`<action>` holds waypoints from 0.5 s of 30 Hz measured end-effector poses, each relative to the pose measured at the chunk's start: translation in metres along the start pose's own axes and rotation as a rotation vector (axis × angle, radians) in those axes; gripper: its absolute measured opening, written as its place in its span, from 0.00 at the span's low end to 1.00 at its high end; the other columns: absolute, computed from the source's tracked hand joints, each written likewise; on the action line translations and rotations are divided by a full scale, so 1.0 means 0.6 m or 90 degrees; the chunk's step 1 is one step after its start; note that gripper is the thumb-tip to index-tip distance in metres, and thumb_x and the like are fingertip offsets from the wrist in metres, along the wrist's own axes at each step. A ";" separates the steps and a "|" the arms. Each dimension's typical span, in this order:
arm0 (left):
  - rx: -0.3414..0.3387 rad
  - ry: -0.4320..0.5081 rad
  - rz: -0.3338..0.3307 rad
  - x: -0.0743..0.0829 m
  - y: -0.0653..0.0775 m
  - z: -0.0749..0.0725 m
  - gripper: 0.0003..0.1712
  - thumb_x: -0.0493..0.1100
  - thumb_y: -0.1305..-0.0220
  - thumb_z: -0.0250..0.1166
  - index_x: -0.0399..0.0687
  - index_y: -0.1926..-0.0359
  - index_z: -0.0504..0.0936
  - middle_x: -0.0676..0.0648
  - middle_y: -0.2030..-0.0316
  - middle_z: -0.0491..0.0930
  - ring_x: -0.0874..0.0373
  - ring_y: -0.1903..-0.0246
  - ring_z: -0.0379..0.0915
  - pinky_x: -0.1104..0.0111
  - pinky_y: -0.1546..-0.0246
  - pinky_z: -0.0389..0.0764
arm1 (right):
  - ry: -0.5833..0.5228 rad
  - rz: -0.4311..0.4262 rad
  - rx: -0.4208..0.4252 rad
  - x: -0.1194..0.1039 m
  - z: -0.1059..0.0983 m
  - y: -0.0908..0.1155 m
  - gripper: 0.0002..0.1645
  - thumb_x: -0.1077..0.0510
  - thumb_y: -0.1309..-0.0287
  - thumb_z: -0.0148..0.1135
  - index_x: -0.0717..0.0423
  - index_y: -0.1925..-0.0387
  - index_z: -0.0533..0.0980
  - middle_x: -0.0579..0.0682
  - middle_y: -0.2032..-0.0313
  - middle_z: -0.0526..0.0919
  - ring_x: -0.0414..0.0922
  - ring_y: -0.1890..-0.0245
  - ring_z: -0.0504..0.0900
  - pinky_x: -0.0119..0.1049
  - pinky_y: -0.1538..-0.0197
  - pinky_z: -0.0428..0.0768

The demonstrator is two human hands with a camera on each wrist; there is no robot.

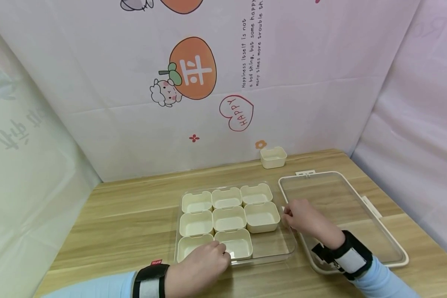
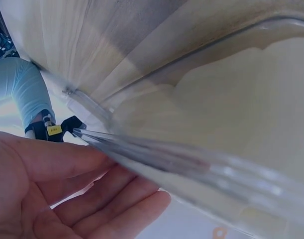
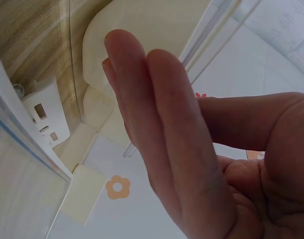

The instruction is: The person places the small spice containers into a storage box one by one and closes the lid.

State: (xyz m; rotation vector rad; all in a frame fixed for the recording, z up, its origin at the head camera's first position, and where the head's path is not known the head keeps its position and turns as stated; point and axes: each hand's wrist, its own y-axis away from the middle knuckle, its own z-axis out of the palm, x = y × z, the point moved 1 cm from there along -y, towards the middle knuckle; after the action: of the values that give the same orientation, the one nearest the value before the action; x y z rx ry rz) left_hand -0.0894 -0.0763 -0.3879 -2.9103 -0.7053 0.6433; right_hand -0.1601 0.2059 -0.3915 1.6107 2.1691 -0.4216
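Note:
A clear plastic box (image 1: 270, 247) stands on the table, holding several cream cups (image 1: 229, 218) in rows; its front right corner shows bare floor. My left hand (image 1: 205, 265) pinches the box's front wall, thumb on one side and fingers on the other, as the left wrist view shows. At the right wall of the box, my right hand (image 1: 303, 217) holds the rim between thumb and fingers. In the right wrist view its fingers (image 3: 164, 134) lie long and close together, hiding part of the wall.
A clear lid (image 1: 335, 207) with a white frame and clips lies on the right, under my right forearm. One more cream cup (image 1: 273, 158) stands at the table's back edge against the printed curtain (image 1: 134, 136). Wooden tabletop (image 1: 108, 227) extends to the left.

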 end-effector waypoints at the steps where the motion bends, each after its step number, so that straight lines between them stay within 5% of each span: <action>1: 0.001 0.002 -0.002 -0.001 0.000 0.000 0.07 0.36 0.62 0.67 0.52 0.79 0.79 0.55 0.81 0.72 0.63 0.80 0.66 0.76 0.80 0.66 | 0.001 -0.001 0.001 0.000 0.000 0.000 0.12 0.64 0.46 0.58 0.57 0.82 0.79 0.42 0.89 0.73 0.37 0.86 0.69 0.30 0.81 0.68; 15: 0.149 0.057 -0.053 -0.030 -0.038 -0.008 0.06 0.38 0.51 0.67 0.50 0.78 0.77 0.55 0.80 0.71 0.63 0.79 0.65 0.76 0.82 0.68 | 0.012 0.001 0.009 -0.001 0.003 0.001 0.10 0.64 0.46 0.59 0.59 0.80 0.80 0.44 0.85 0.75 0.38 0.84 0.70 0.30 0.80 0.70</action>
State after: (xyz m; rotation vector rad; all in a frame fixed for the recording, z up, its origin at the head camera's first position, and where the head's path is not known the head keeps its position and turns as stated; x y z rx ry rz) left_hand -0.1113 -0.0639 -0.3728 -2.6627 -0.6872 0.5417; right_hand -0.1593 0.2048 -0.3929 1.6302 2.1838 -0.4241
